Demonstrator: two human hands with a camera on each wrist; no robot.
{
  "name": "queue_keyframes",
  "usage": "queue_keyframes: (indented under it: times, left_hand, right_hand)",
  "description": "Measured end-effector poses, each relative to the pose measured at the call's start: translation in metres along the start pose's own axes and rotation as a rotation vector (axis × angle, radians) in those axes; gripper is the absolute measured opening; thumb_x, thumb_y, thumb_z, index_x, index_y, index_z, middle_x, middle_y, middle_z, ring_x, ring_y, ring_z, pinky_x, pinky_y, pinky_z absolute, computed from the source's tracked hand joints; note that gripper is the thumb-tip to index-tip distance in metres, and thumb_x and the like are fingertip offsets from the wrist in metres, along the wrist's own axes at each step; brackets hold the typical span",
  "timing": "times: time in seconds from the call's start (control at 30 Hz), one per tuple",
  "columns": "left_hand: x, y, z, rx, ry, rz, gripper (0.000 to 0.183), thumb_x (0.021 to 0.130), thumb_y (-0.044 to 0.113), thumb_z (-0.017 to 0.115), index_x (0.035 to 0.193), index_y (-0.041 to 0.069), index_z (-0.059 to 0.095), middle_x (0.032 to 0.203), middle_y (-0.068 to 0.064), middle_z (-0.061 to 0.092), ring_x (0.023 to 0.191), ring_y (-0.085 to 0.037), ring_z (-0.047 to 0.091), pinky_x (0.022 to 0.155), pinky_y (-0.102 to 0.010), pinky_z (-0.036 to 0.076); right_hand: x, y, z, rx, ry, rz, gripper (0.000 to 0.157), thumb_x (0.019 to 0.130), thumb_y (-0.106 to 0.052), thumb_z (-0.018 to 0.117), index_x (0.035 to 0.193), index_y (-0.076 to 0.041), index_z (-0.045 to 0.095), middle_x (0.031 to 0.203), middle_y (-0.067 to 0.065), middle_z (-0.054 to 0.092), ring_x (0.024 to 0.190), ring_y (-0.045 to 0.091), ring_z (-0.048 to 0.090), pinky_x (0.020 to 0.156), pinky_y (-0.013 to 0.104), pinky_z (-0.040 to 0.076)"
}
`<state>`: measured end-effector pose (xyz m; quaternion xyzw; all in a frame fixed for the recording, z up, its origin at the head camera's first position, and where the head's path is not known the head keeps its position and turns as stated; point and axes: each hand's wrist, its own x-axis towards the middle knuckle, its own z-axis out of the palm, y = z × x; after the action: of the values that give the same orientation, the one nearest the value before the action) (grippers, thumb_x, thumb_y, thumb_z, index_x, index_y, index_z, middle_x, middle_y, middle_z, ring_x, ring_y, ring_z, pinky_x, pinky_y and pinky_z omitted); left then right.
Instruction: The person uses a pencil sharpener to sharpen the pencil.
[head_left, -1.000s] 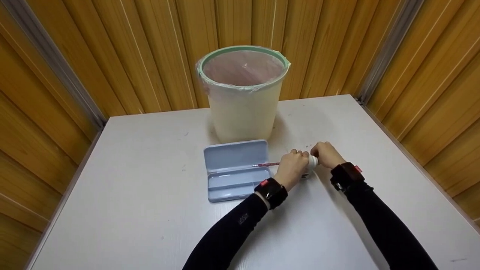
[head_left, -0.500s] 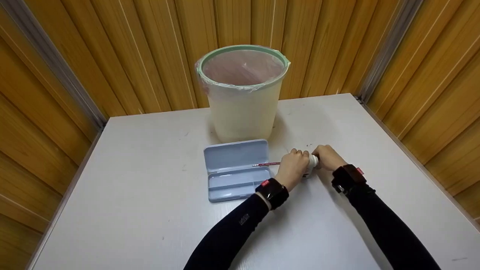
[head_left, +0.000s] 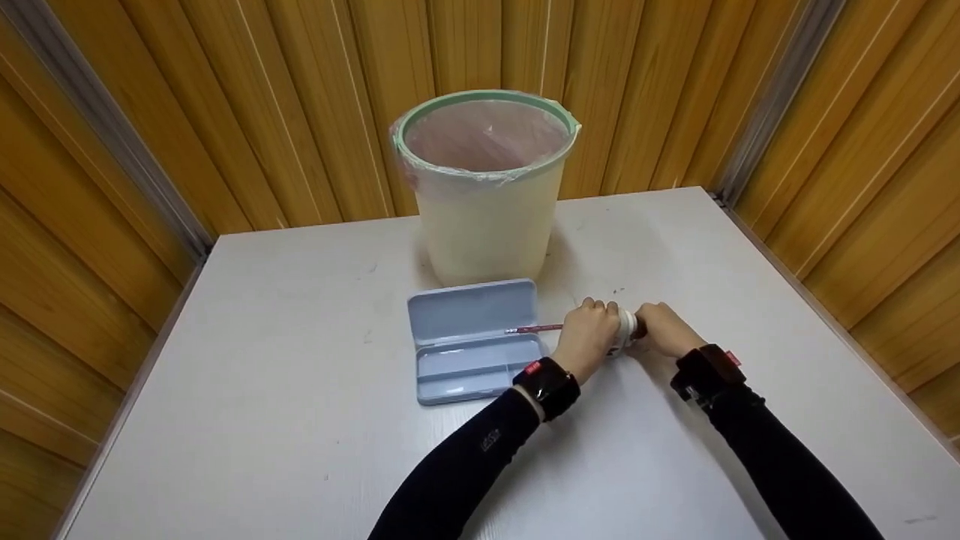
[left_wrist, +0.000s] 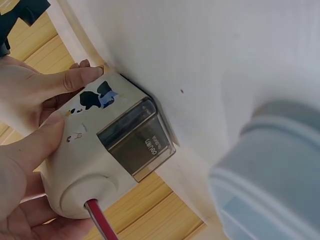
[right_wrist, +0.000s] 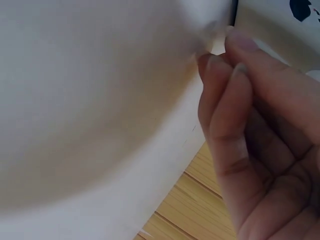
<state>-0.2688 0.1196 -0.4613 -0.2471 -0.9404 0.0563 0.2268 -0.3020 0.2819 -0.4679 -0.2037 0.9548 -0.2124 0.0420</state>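
- Gripping the sharpener (left_wrist: 90, 155): your left hand (head_left: 588, 334).
- Pinching its blurred crank (right_wrist: 208, 34): your right hand (head_left: 666, 330).
- Red pencil (head_left: 538, 328), end in the sharpener's hole.
- Blue case (head_left: 472, 311), open, on the table (head_left: 262, 360).

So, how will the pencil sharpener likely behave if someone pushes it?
The pencil sharpener looks hard, so probably stiff. Its flat sides suggest sliding, not rolling. The see-through drawer might be more fragile, seeming thin-walled.
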Motion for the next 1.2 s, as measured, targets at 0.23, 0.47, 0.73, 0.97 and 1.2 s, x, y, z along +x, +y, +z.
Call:
queue_keyframes:
  times: [0.23,0.47,0.73,0.97,1.2]
  left_hand:
    - [-0.001,-0.001,0.000,0.012,-0.002,0.003,0.018,0.089,0.014,0.064,0.105,0.014,0.072,0.091,0.005,0.072,0.080,-0.008,0.064,0.063,-0.018,0.055]
    - [0.000,-0.003,-0.002,-0.005,0.023,-0.016,0.017,0.090,0.013,0.060,0.101,0.015,0.073,0.088,0.005,0.073,0.079,-0.008,0.063,0.061,-0.019,0.054]
    - [0.001,0.001,-0.003,-0.018,0.000,-0.007,0.017,0.089,0.012,0.061,0.102,0.015,0.072,0.088,0.005,0.073,0.079,-0.008,0.064,0.062,-0.019,0.054]
    - [0.002,0.000,-0.003,-0.018,-0.025,-0.008,0.017,0.090,0.013,0.062,0.102,0.015,0.072,0.089,0.005,0.073,0.081,-0.009,0.064,0.064,-0.019,0.055]
    - [0.003,0.001,-0.003,-0.029,-0.052,0.005,0.017,0.089,0.014,0.062,0.102,0.016,0.072,0.091,0.006,0.073,0.082,-0.009,0.064,0.065,-0.019,0.054]
  right_hand:
    - [-0.014,-0.005,-0.006,0.087,-0.073,-0.014,0.008,0.070,0.002,0.080,0.072,0.001,0.072,0.070,0.010,0.072,0.063,0.011,0.059,0.063,0.028,0.050]
    - [-0.026,-0.016,-0.011,0.059,-0.035,-0.029,0.008,0.073,0.003,0.079,0.070,-0.001,0.072,0.068,0.008,0.071,0.063,0.012,0.060,0.062,0.029,0.050]
    - [-0.032,-0.020,-0.012,0.027,-0.003,-0.031,0.010,0.072,0.004,0.079,0.069,-0.001,0.071,0.066,0.008,0.070,0.061,0.014,0.060,0.061,0.030,0.051]
    - [-0.035,-0.023,-0.016,0.045,-0.001,-0.028,0.008,0.073,0.003,0.079,0.071,-0.001,0.072,0.068,0.009,0.070,0.063,0.016,0.062,0.064,0.035,0.053]
    - [-0.038,-0.025,-0.019,0.051,0.003,-0.005,0.008,0.073,0.003,0.079,0.072,-0.001,0.072,0.067,0.007,0.069,0.063,0.015,0.060,0.063,0.033,0.051]
